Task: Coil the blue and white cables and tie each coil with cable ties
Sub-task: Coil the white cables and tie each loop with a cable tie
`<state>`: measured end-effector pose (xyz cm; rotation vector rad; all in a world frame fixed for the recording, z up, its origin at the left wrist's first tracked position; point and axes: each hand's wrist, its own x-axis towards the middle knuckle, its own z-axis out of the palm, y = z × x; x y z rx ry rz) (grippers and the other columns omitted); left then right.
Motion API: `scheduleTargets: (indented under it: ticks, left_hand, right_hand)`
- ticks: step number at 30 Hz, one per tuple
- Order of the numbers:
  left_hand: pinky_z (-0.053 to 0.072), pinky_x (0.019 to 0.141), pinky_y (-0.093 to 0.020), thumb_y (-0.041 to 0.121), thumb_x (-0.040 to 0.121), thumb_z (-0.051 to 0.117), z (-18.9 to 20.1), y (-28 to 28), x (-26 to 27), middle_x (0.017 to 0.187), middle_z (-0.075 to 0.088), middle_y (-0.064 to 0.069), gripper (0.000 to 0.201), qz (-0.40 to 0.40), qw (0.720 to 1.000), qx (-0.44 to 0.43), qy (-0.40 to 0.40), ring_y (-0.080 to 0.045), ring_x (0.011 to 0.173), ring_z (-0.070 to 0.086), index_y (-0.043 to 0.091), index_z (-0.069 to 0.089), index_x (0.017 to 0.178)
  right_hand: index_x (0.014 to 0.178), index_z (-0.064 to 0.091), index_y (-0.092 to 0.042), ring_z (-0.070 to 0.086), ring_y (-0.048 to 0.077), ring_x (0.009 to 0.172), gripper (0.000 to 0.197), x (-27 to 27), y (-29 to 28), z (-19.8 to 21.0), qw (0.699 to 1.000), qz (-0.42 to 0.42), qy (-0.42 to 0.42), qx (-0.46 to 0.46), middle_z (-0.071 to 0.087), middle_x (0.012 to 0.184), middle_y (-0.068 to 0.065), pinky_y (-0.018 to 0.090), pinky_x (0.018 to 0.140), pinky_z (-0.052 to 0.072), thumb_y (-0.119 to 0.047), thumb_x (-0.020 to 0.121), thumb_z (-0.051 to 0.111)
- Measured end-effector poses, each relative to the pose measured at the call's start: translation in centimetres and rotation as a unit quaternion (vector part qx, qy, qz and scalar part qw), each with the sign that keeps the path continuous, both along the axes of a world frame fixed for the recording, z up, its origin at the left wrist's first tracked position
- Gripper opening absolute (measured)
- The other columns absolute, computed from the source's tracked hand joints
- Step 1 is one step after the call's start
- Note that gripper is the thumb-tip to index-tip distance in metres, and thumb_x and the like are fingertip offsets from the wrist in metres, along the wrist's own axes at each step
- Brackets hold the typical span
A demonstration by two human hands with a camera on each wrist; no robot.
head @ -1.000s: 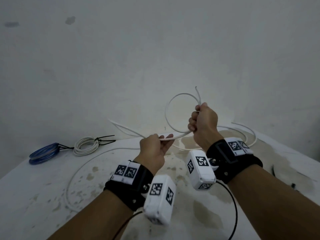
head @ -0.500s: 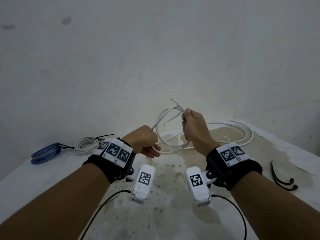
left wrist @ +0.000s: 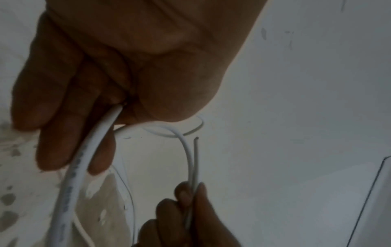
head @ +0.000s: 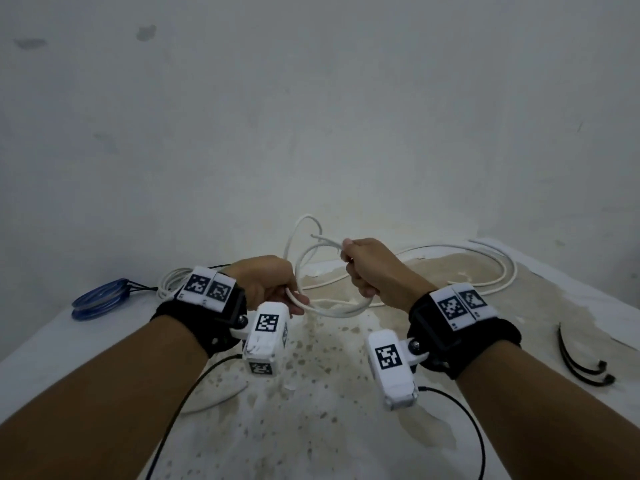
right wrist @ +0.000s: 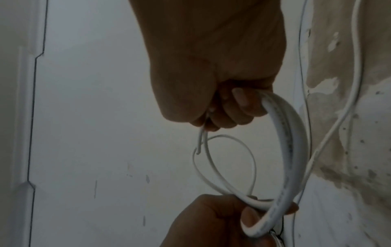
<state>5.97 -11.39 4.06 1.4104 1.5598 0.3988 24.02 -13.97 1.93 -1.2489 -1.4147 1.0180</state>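
Stained white bench [head: 346,427]: both fists grip the white cable [head: 332,311]; left hand [head: 268,284] has lowered, adding a second loop beside right hand [head: 372,271].

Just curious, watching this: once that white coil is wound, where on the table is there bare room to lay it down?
The stained patch of the table in front of the wrists looks bare, bordered right by the loose black cable ties. The far left is crowded by the blue coil and the finished white coil. Loose white cable loops over the far right.
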Motion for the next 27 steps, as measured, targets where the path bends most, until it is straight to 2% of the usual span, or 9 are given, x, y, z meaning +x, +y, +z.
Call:
scheduleTargets:
  ticks: [3,9,12,14,17,20,22,24,27]
  left_hand:
    - [0.054,0.047,-0.022,0.001,0.097,0.040,-0.9,-0.1,0.0,0.053,0.065,-0.004,0.023,-0.022,0.998,0.031,0.046,-0.013,0.044,0.063,-0.002,0.063,0.096]
    - [0.054,0.052,-0.023,0.015,0.101,0.043,-0.9,-0.1,-0.7,0.073,0.055,-0.003,0.028,-0.105,0.981,0.062,0.153,-0.010,0.048,0.061,0.004,0.058,0.122]
    - [0.056,0.053,-0.024,0.007,0.099,0.040,-0.9,-0.4,-0.6,0.070,0.057,-0.007,0.032,-0.140,0.973,0.059,0.176,-0.011,0.049,0.064,-0.005,0.059,0.122]
    - [0.056,0.052,-0.024,0.006,0.099,0.043,-0.9,-0.3,-0.6,0.074,0.059,-0.009,0.027,-0.118,0.979,0.086,0.143,-0.012,0.048,0.066,-0.006,0.063,0.112]
    - [0.056,0.052,-0.024,0.014,0.102,0.046,-0.9,0.3,-0.9,0.074,0.061,-0.009,0.027,-0.094,0.984,0.133,0.079,-0.015,0.054,0.068,-0.004,0.065,0.106]
    - [0.058,0.058,-0.026,0.024,0.102,0.049,-1.2,0.7,-1.2,0.069,0.069,-0.010,0.031,-0.077,0.983,0.167,-0.001,-0.018,0.060,0.070,-0.003,0.064,0.102]
    - [0.060,0.064,-0.028,0.027,0.102,0.048,-1.4,0.9,-1.3,0.082,0.074,-0.012,0.033,-0.056,0.981,0.175,-0.067,-0.021,0.071,0.072,-0.002,0.064,0.107]
    - [0.061,0.075,-0.034,0.027,0.104,0.044,-1.7,1.1,-1.3,0.098,0.074,-0.016,0.034,-0.037,0.976,0.167,-0.134,-0.027,0.086,0.073,0.001,0.064,0.111]
    - [0.060,0.081,-0.036,0.025,0.106,0.039,-2.1,1.2,-1.2,0.101,0.074,-0.017,0.031,-0.005,0.957,0.148,-0.249,-0.029,0.089,0.073,0.004,0.060,0.116]
  right_hand:
    - [0.077,0.043,-0.015,0.019,0.011,0.042,0.035,-0.8,0.0,0.2,0.998,0.054,0.025,0.028,0.027,0.055,-0.003,0.022,0.041,0.017,-0.030,0.107,0.033]
    - [0.078,0.044,-0.016,0.016,0.010,0.043,0.035,-2.1,0.4,0.3,0.964,0.061,0.241,0.096,0.028,0.053,-0.005,0.023,0.043,0.012,-0.031,0.107,0.034]
    - [0.079,0.042,-0.015,0.019,0.012,0.039,0.035,-2.7,0.8,1.0,0.959,0.013,0.260,0.114,0.059,0.056,0.002,0.022,0.039,0.018,-0.031,0.108,0.032]
    - [0.079,0.038,-0.015,0.022,0.011,0.035,0.035,-2.9,1.4,1.1,0.979,-0.035,0.162,0.118,0.075,0.077,0.005,0.025,0.042,0.021,-0.033,0.108,0.029]
    - [0.078,0.043,-0.018,0.037,0.004,0.033,0.037,-3.0,2.3,0.6,0.984,-0.113,0.058,0.121,0.077,0.093,-0.002,0.025,0.051,0.028,-0.036,0.107,0.028]
    - [0.083,0.048,-0.024,0.040,0.004,0.047,0.034,-3.0,2.8,0.2,0.981,-0.159,0.029,0.109,0.074,0.103,-0.009,0.027,0.056,0.033,-0.039,0.106,0.028]
    - [0.085,0.050,-0.025,0.042,0.007,0.053,0.034,-2.8,3.0,-0.1,0.981,-0.169,0.024,0.094,0.073,0.107,-0.010,0.029,0.057,0.034,-0.039,0.106,0.027]
    - [0.085,0.050,-0.025,0.041,0.008,0.051,0.033,-2.7,3.1,-0.3,0.983,-0.166,0.028,0.076,0.073,0.108,-0.008,0.027,0.054,0.034,-0.039,0.106,0.027]
    - [0.088,0.051,-0.020,0.039,0.010,0.047,0.034,-2.6,2.9,-0.7,0.988,-0.146,0.021,0.051,0.072,0.110,-0.006,0.024,0.045,0.033,-0.037,0.106,0.028]
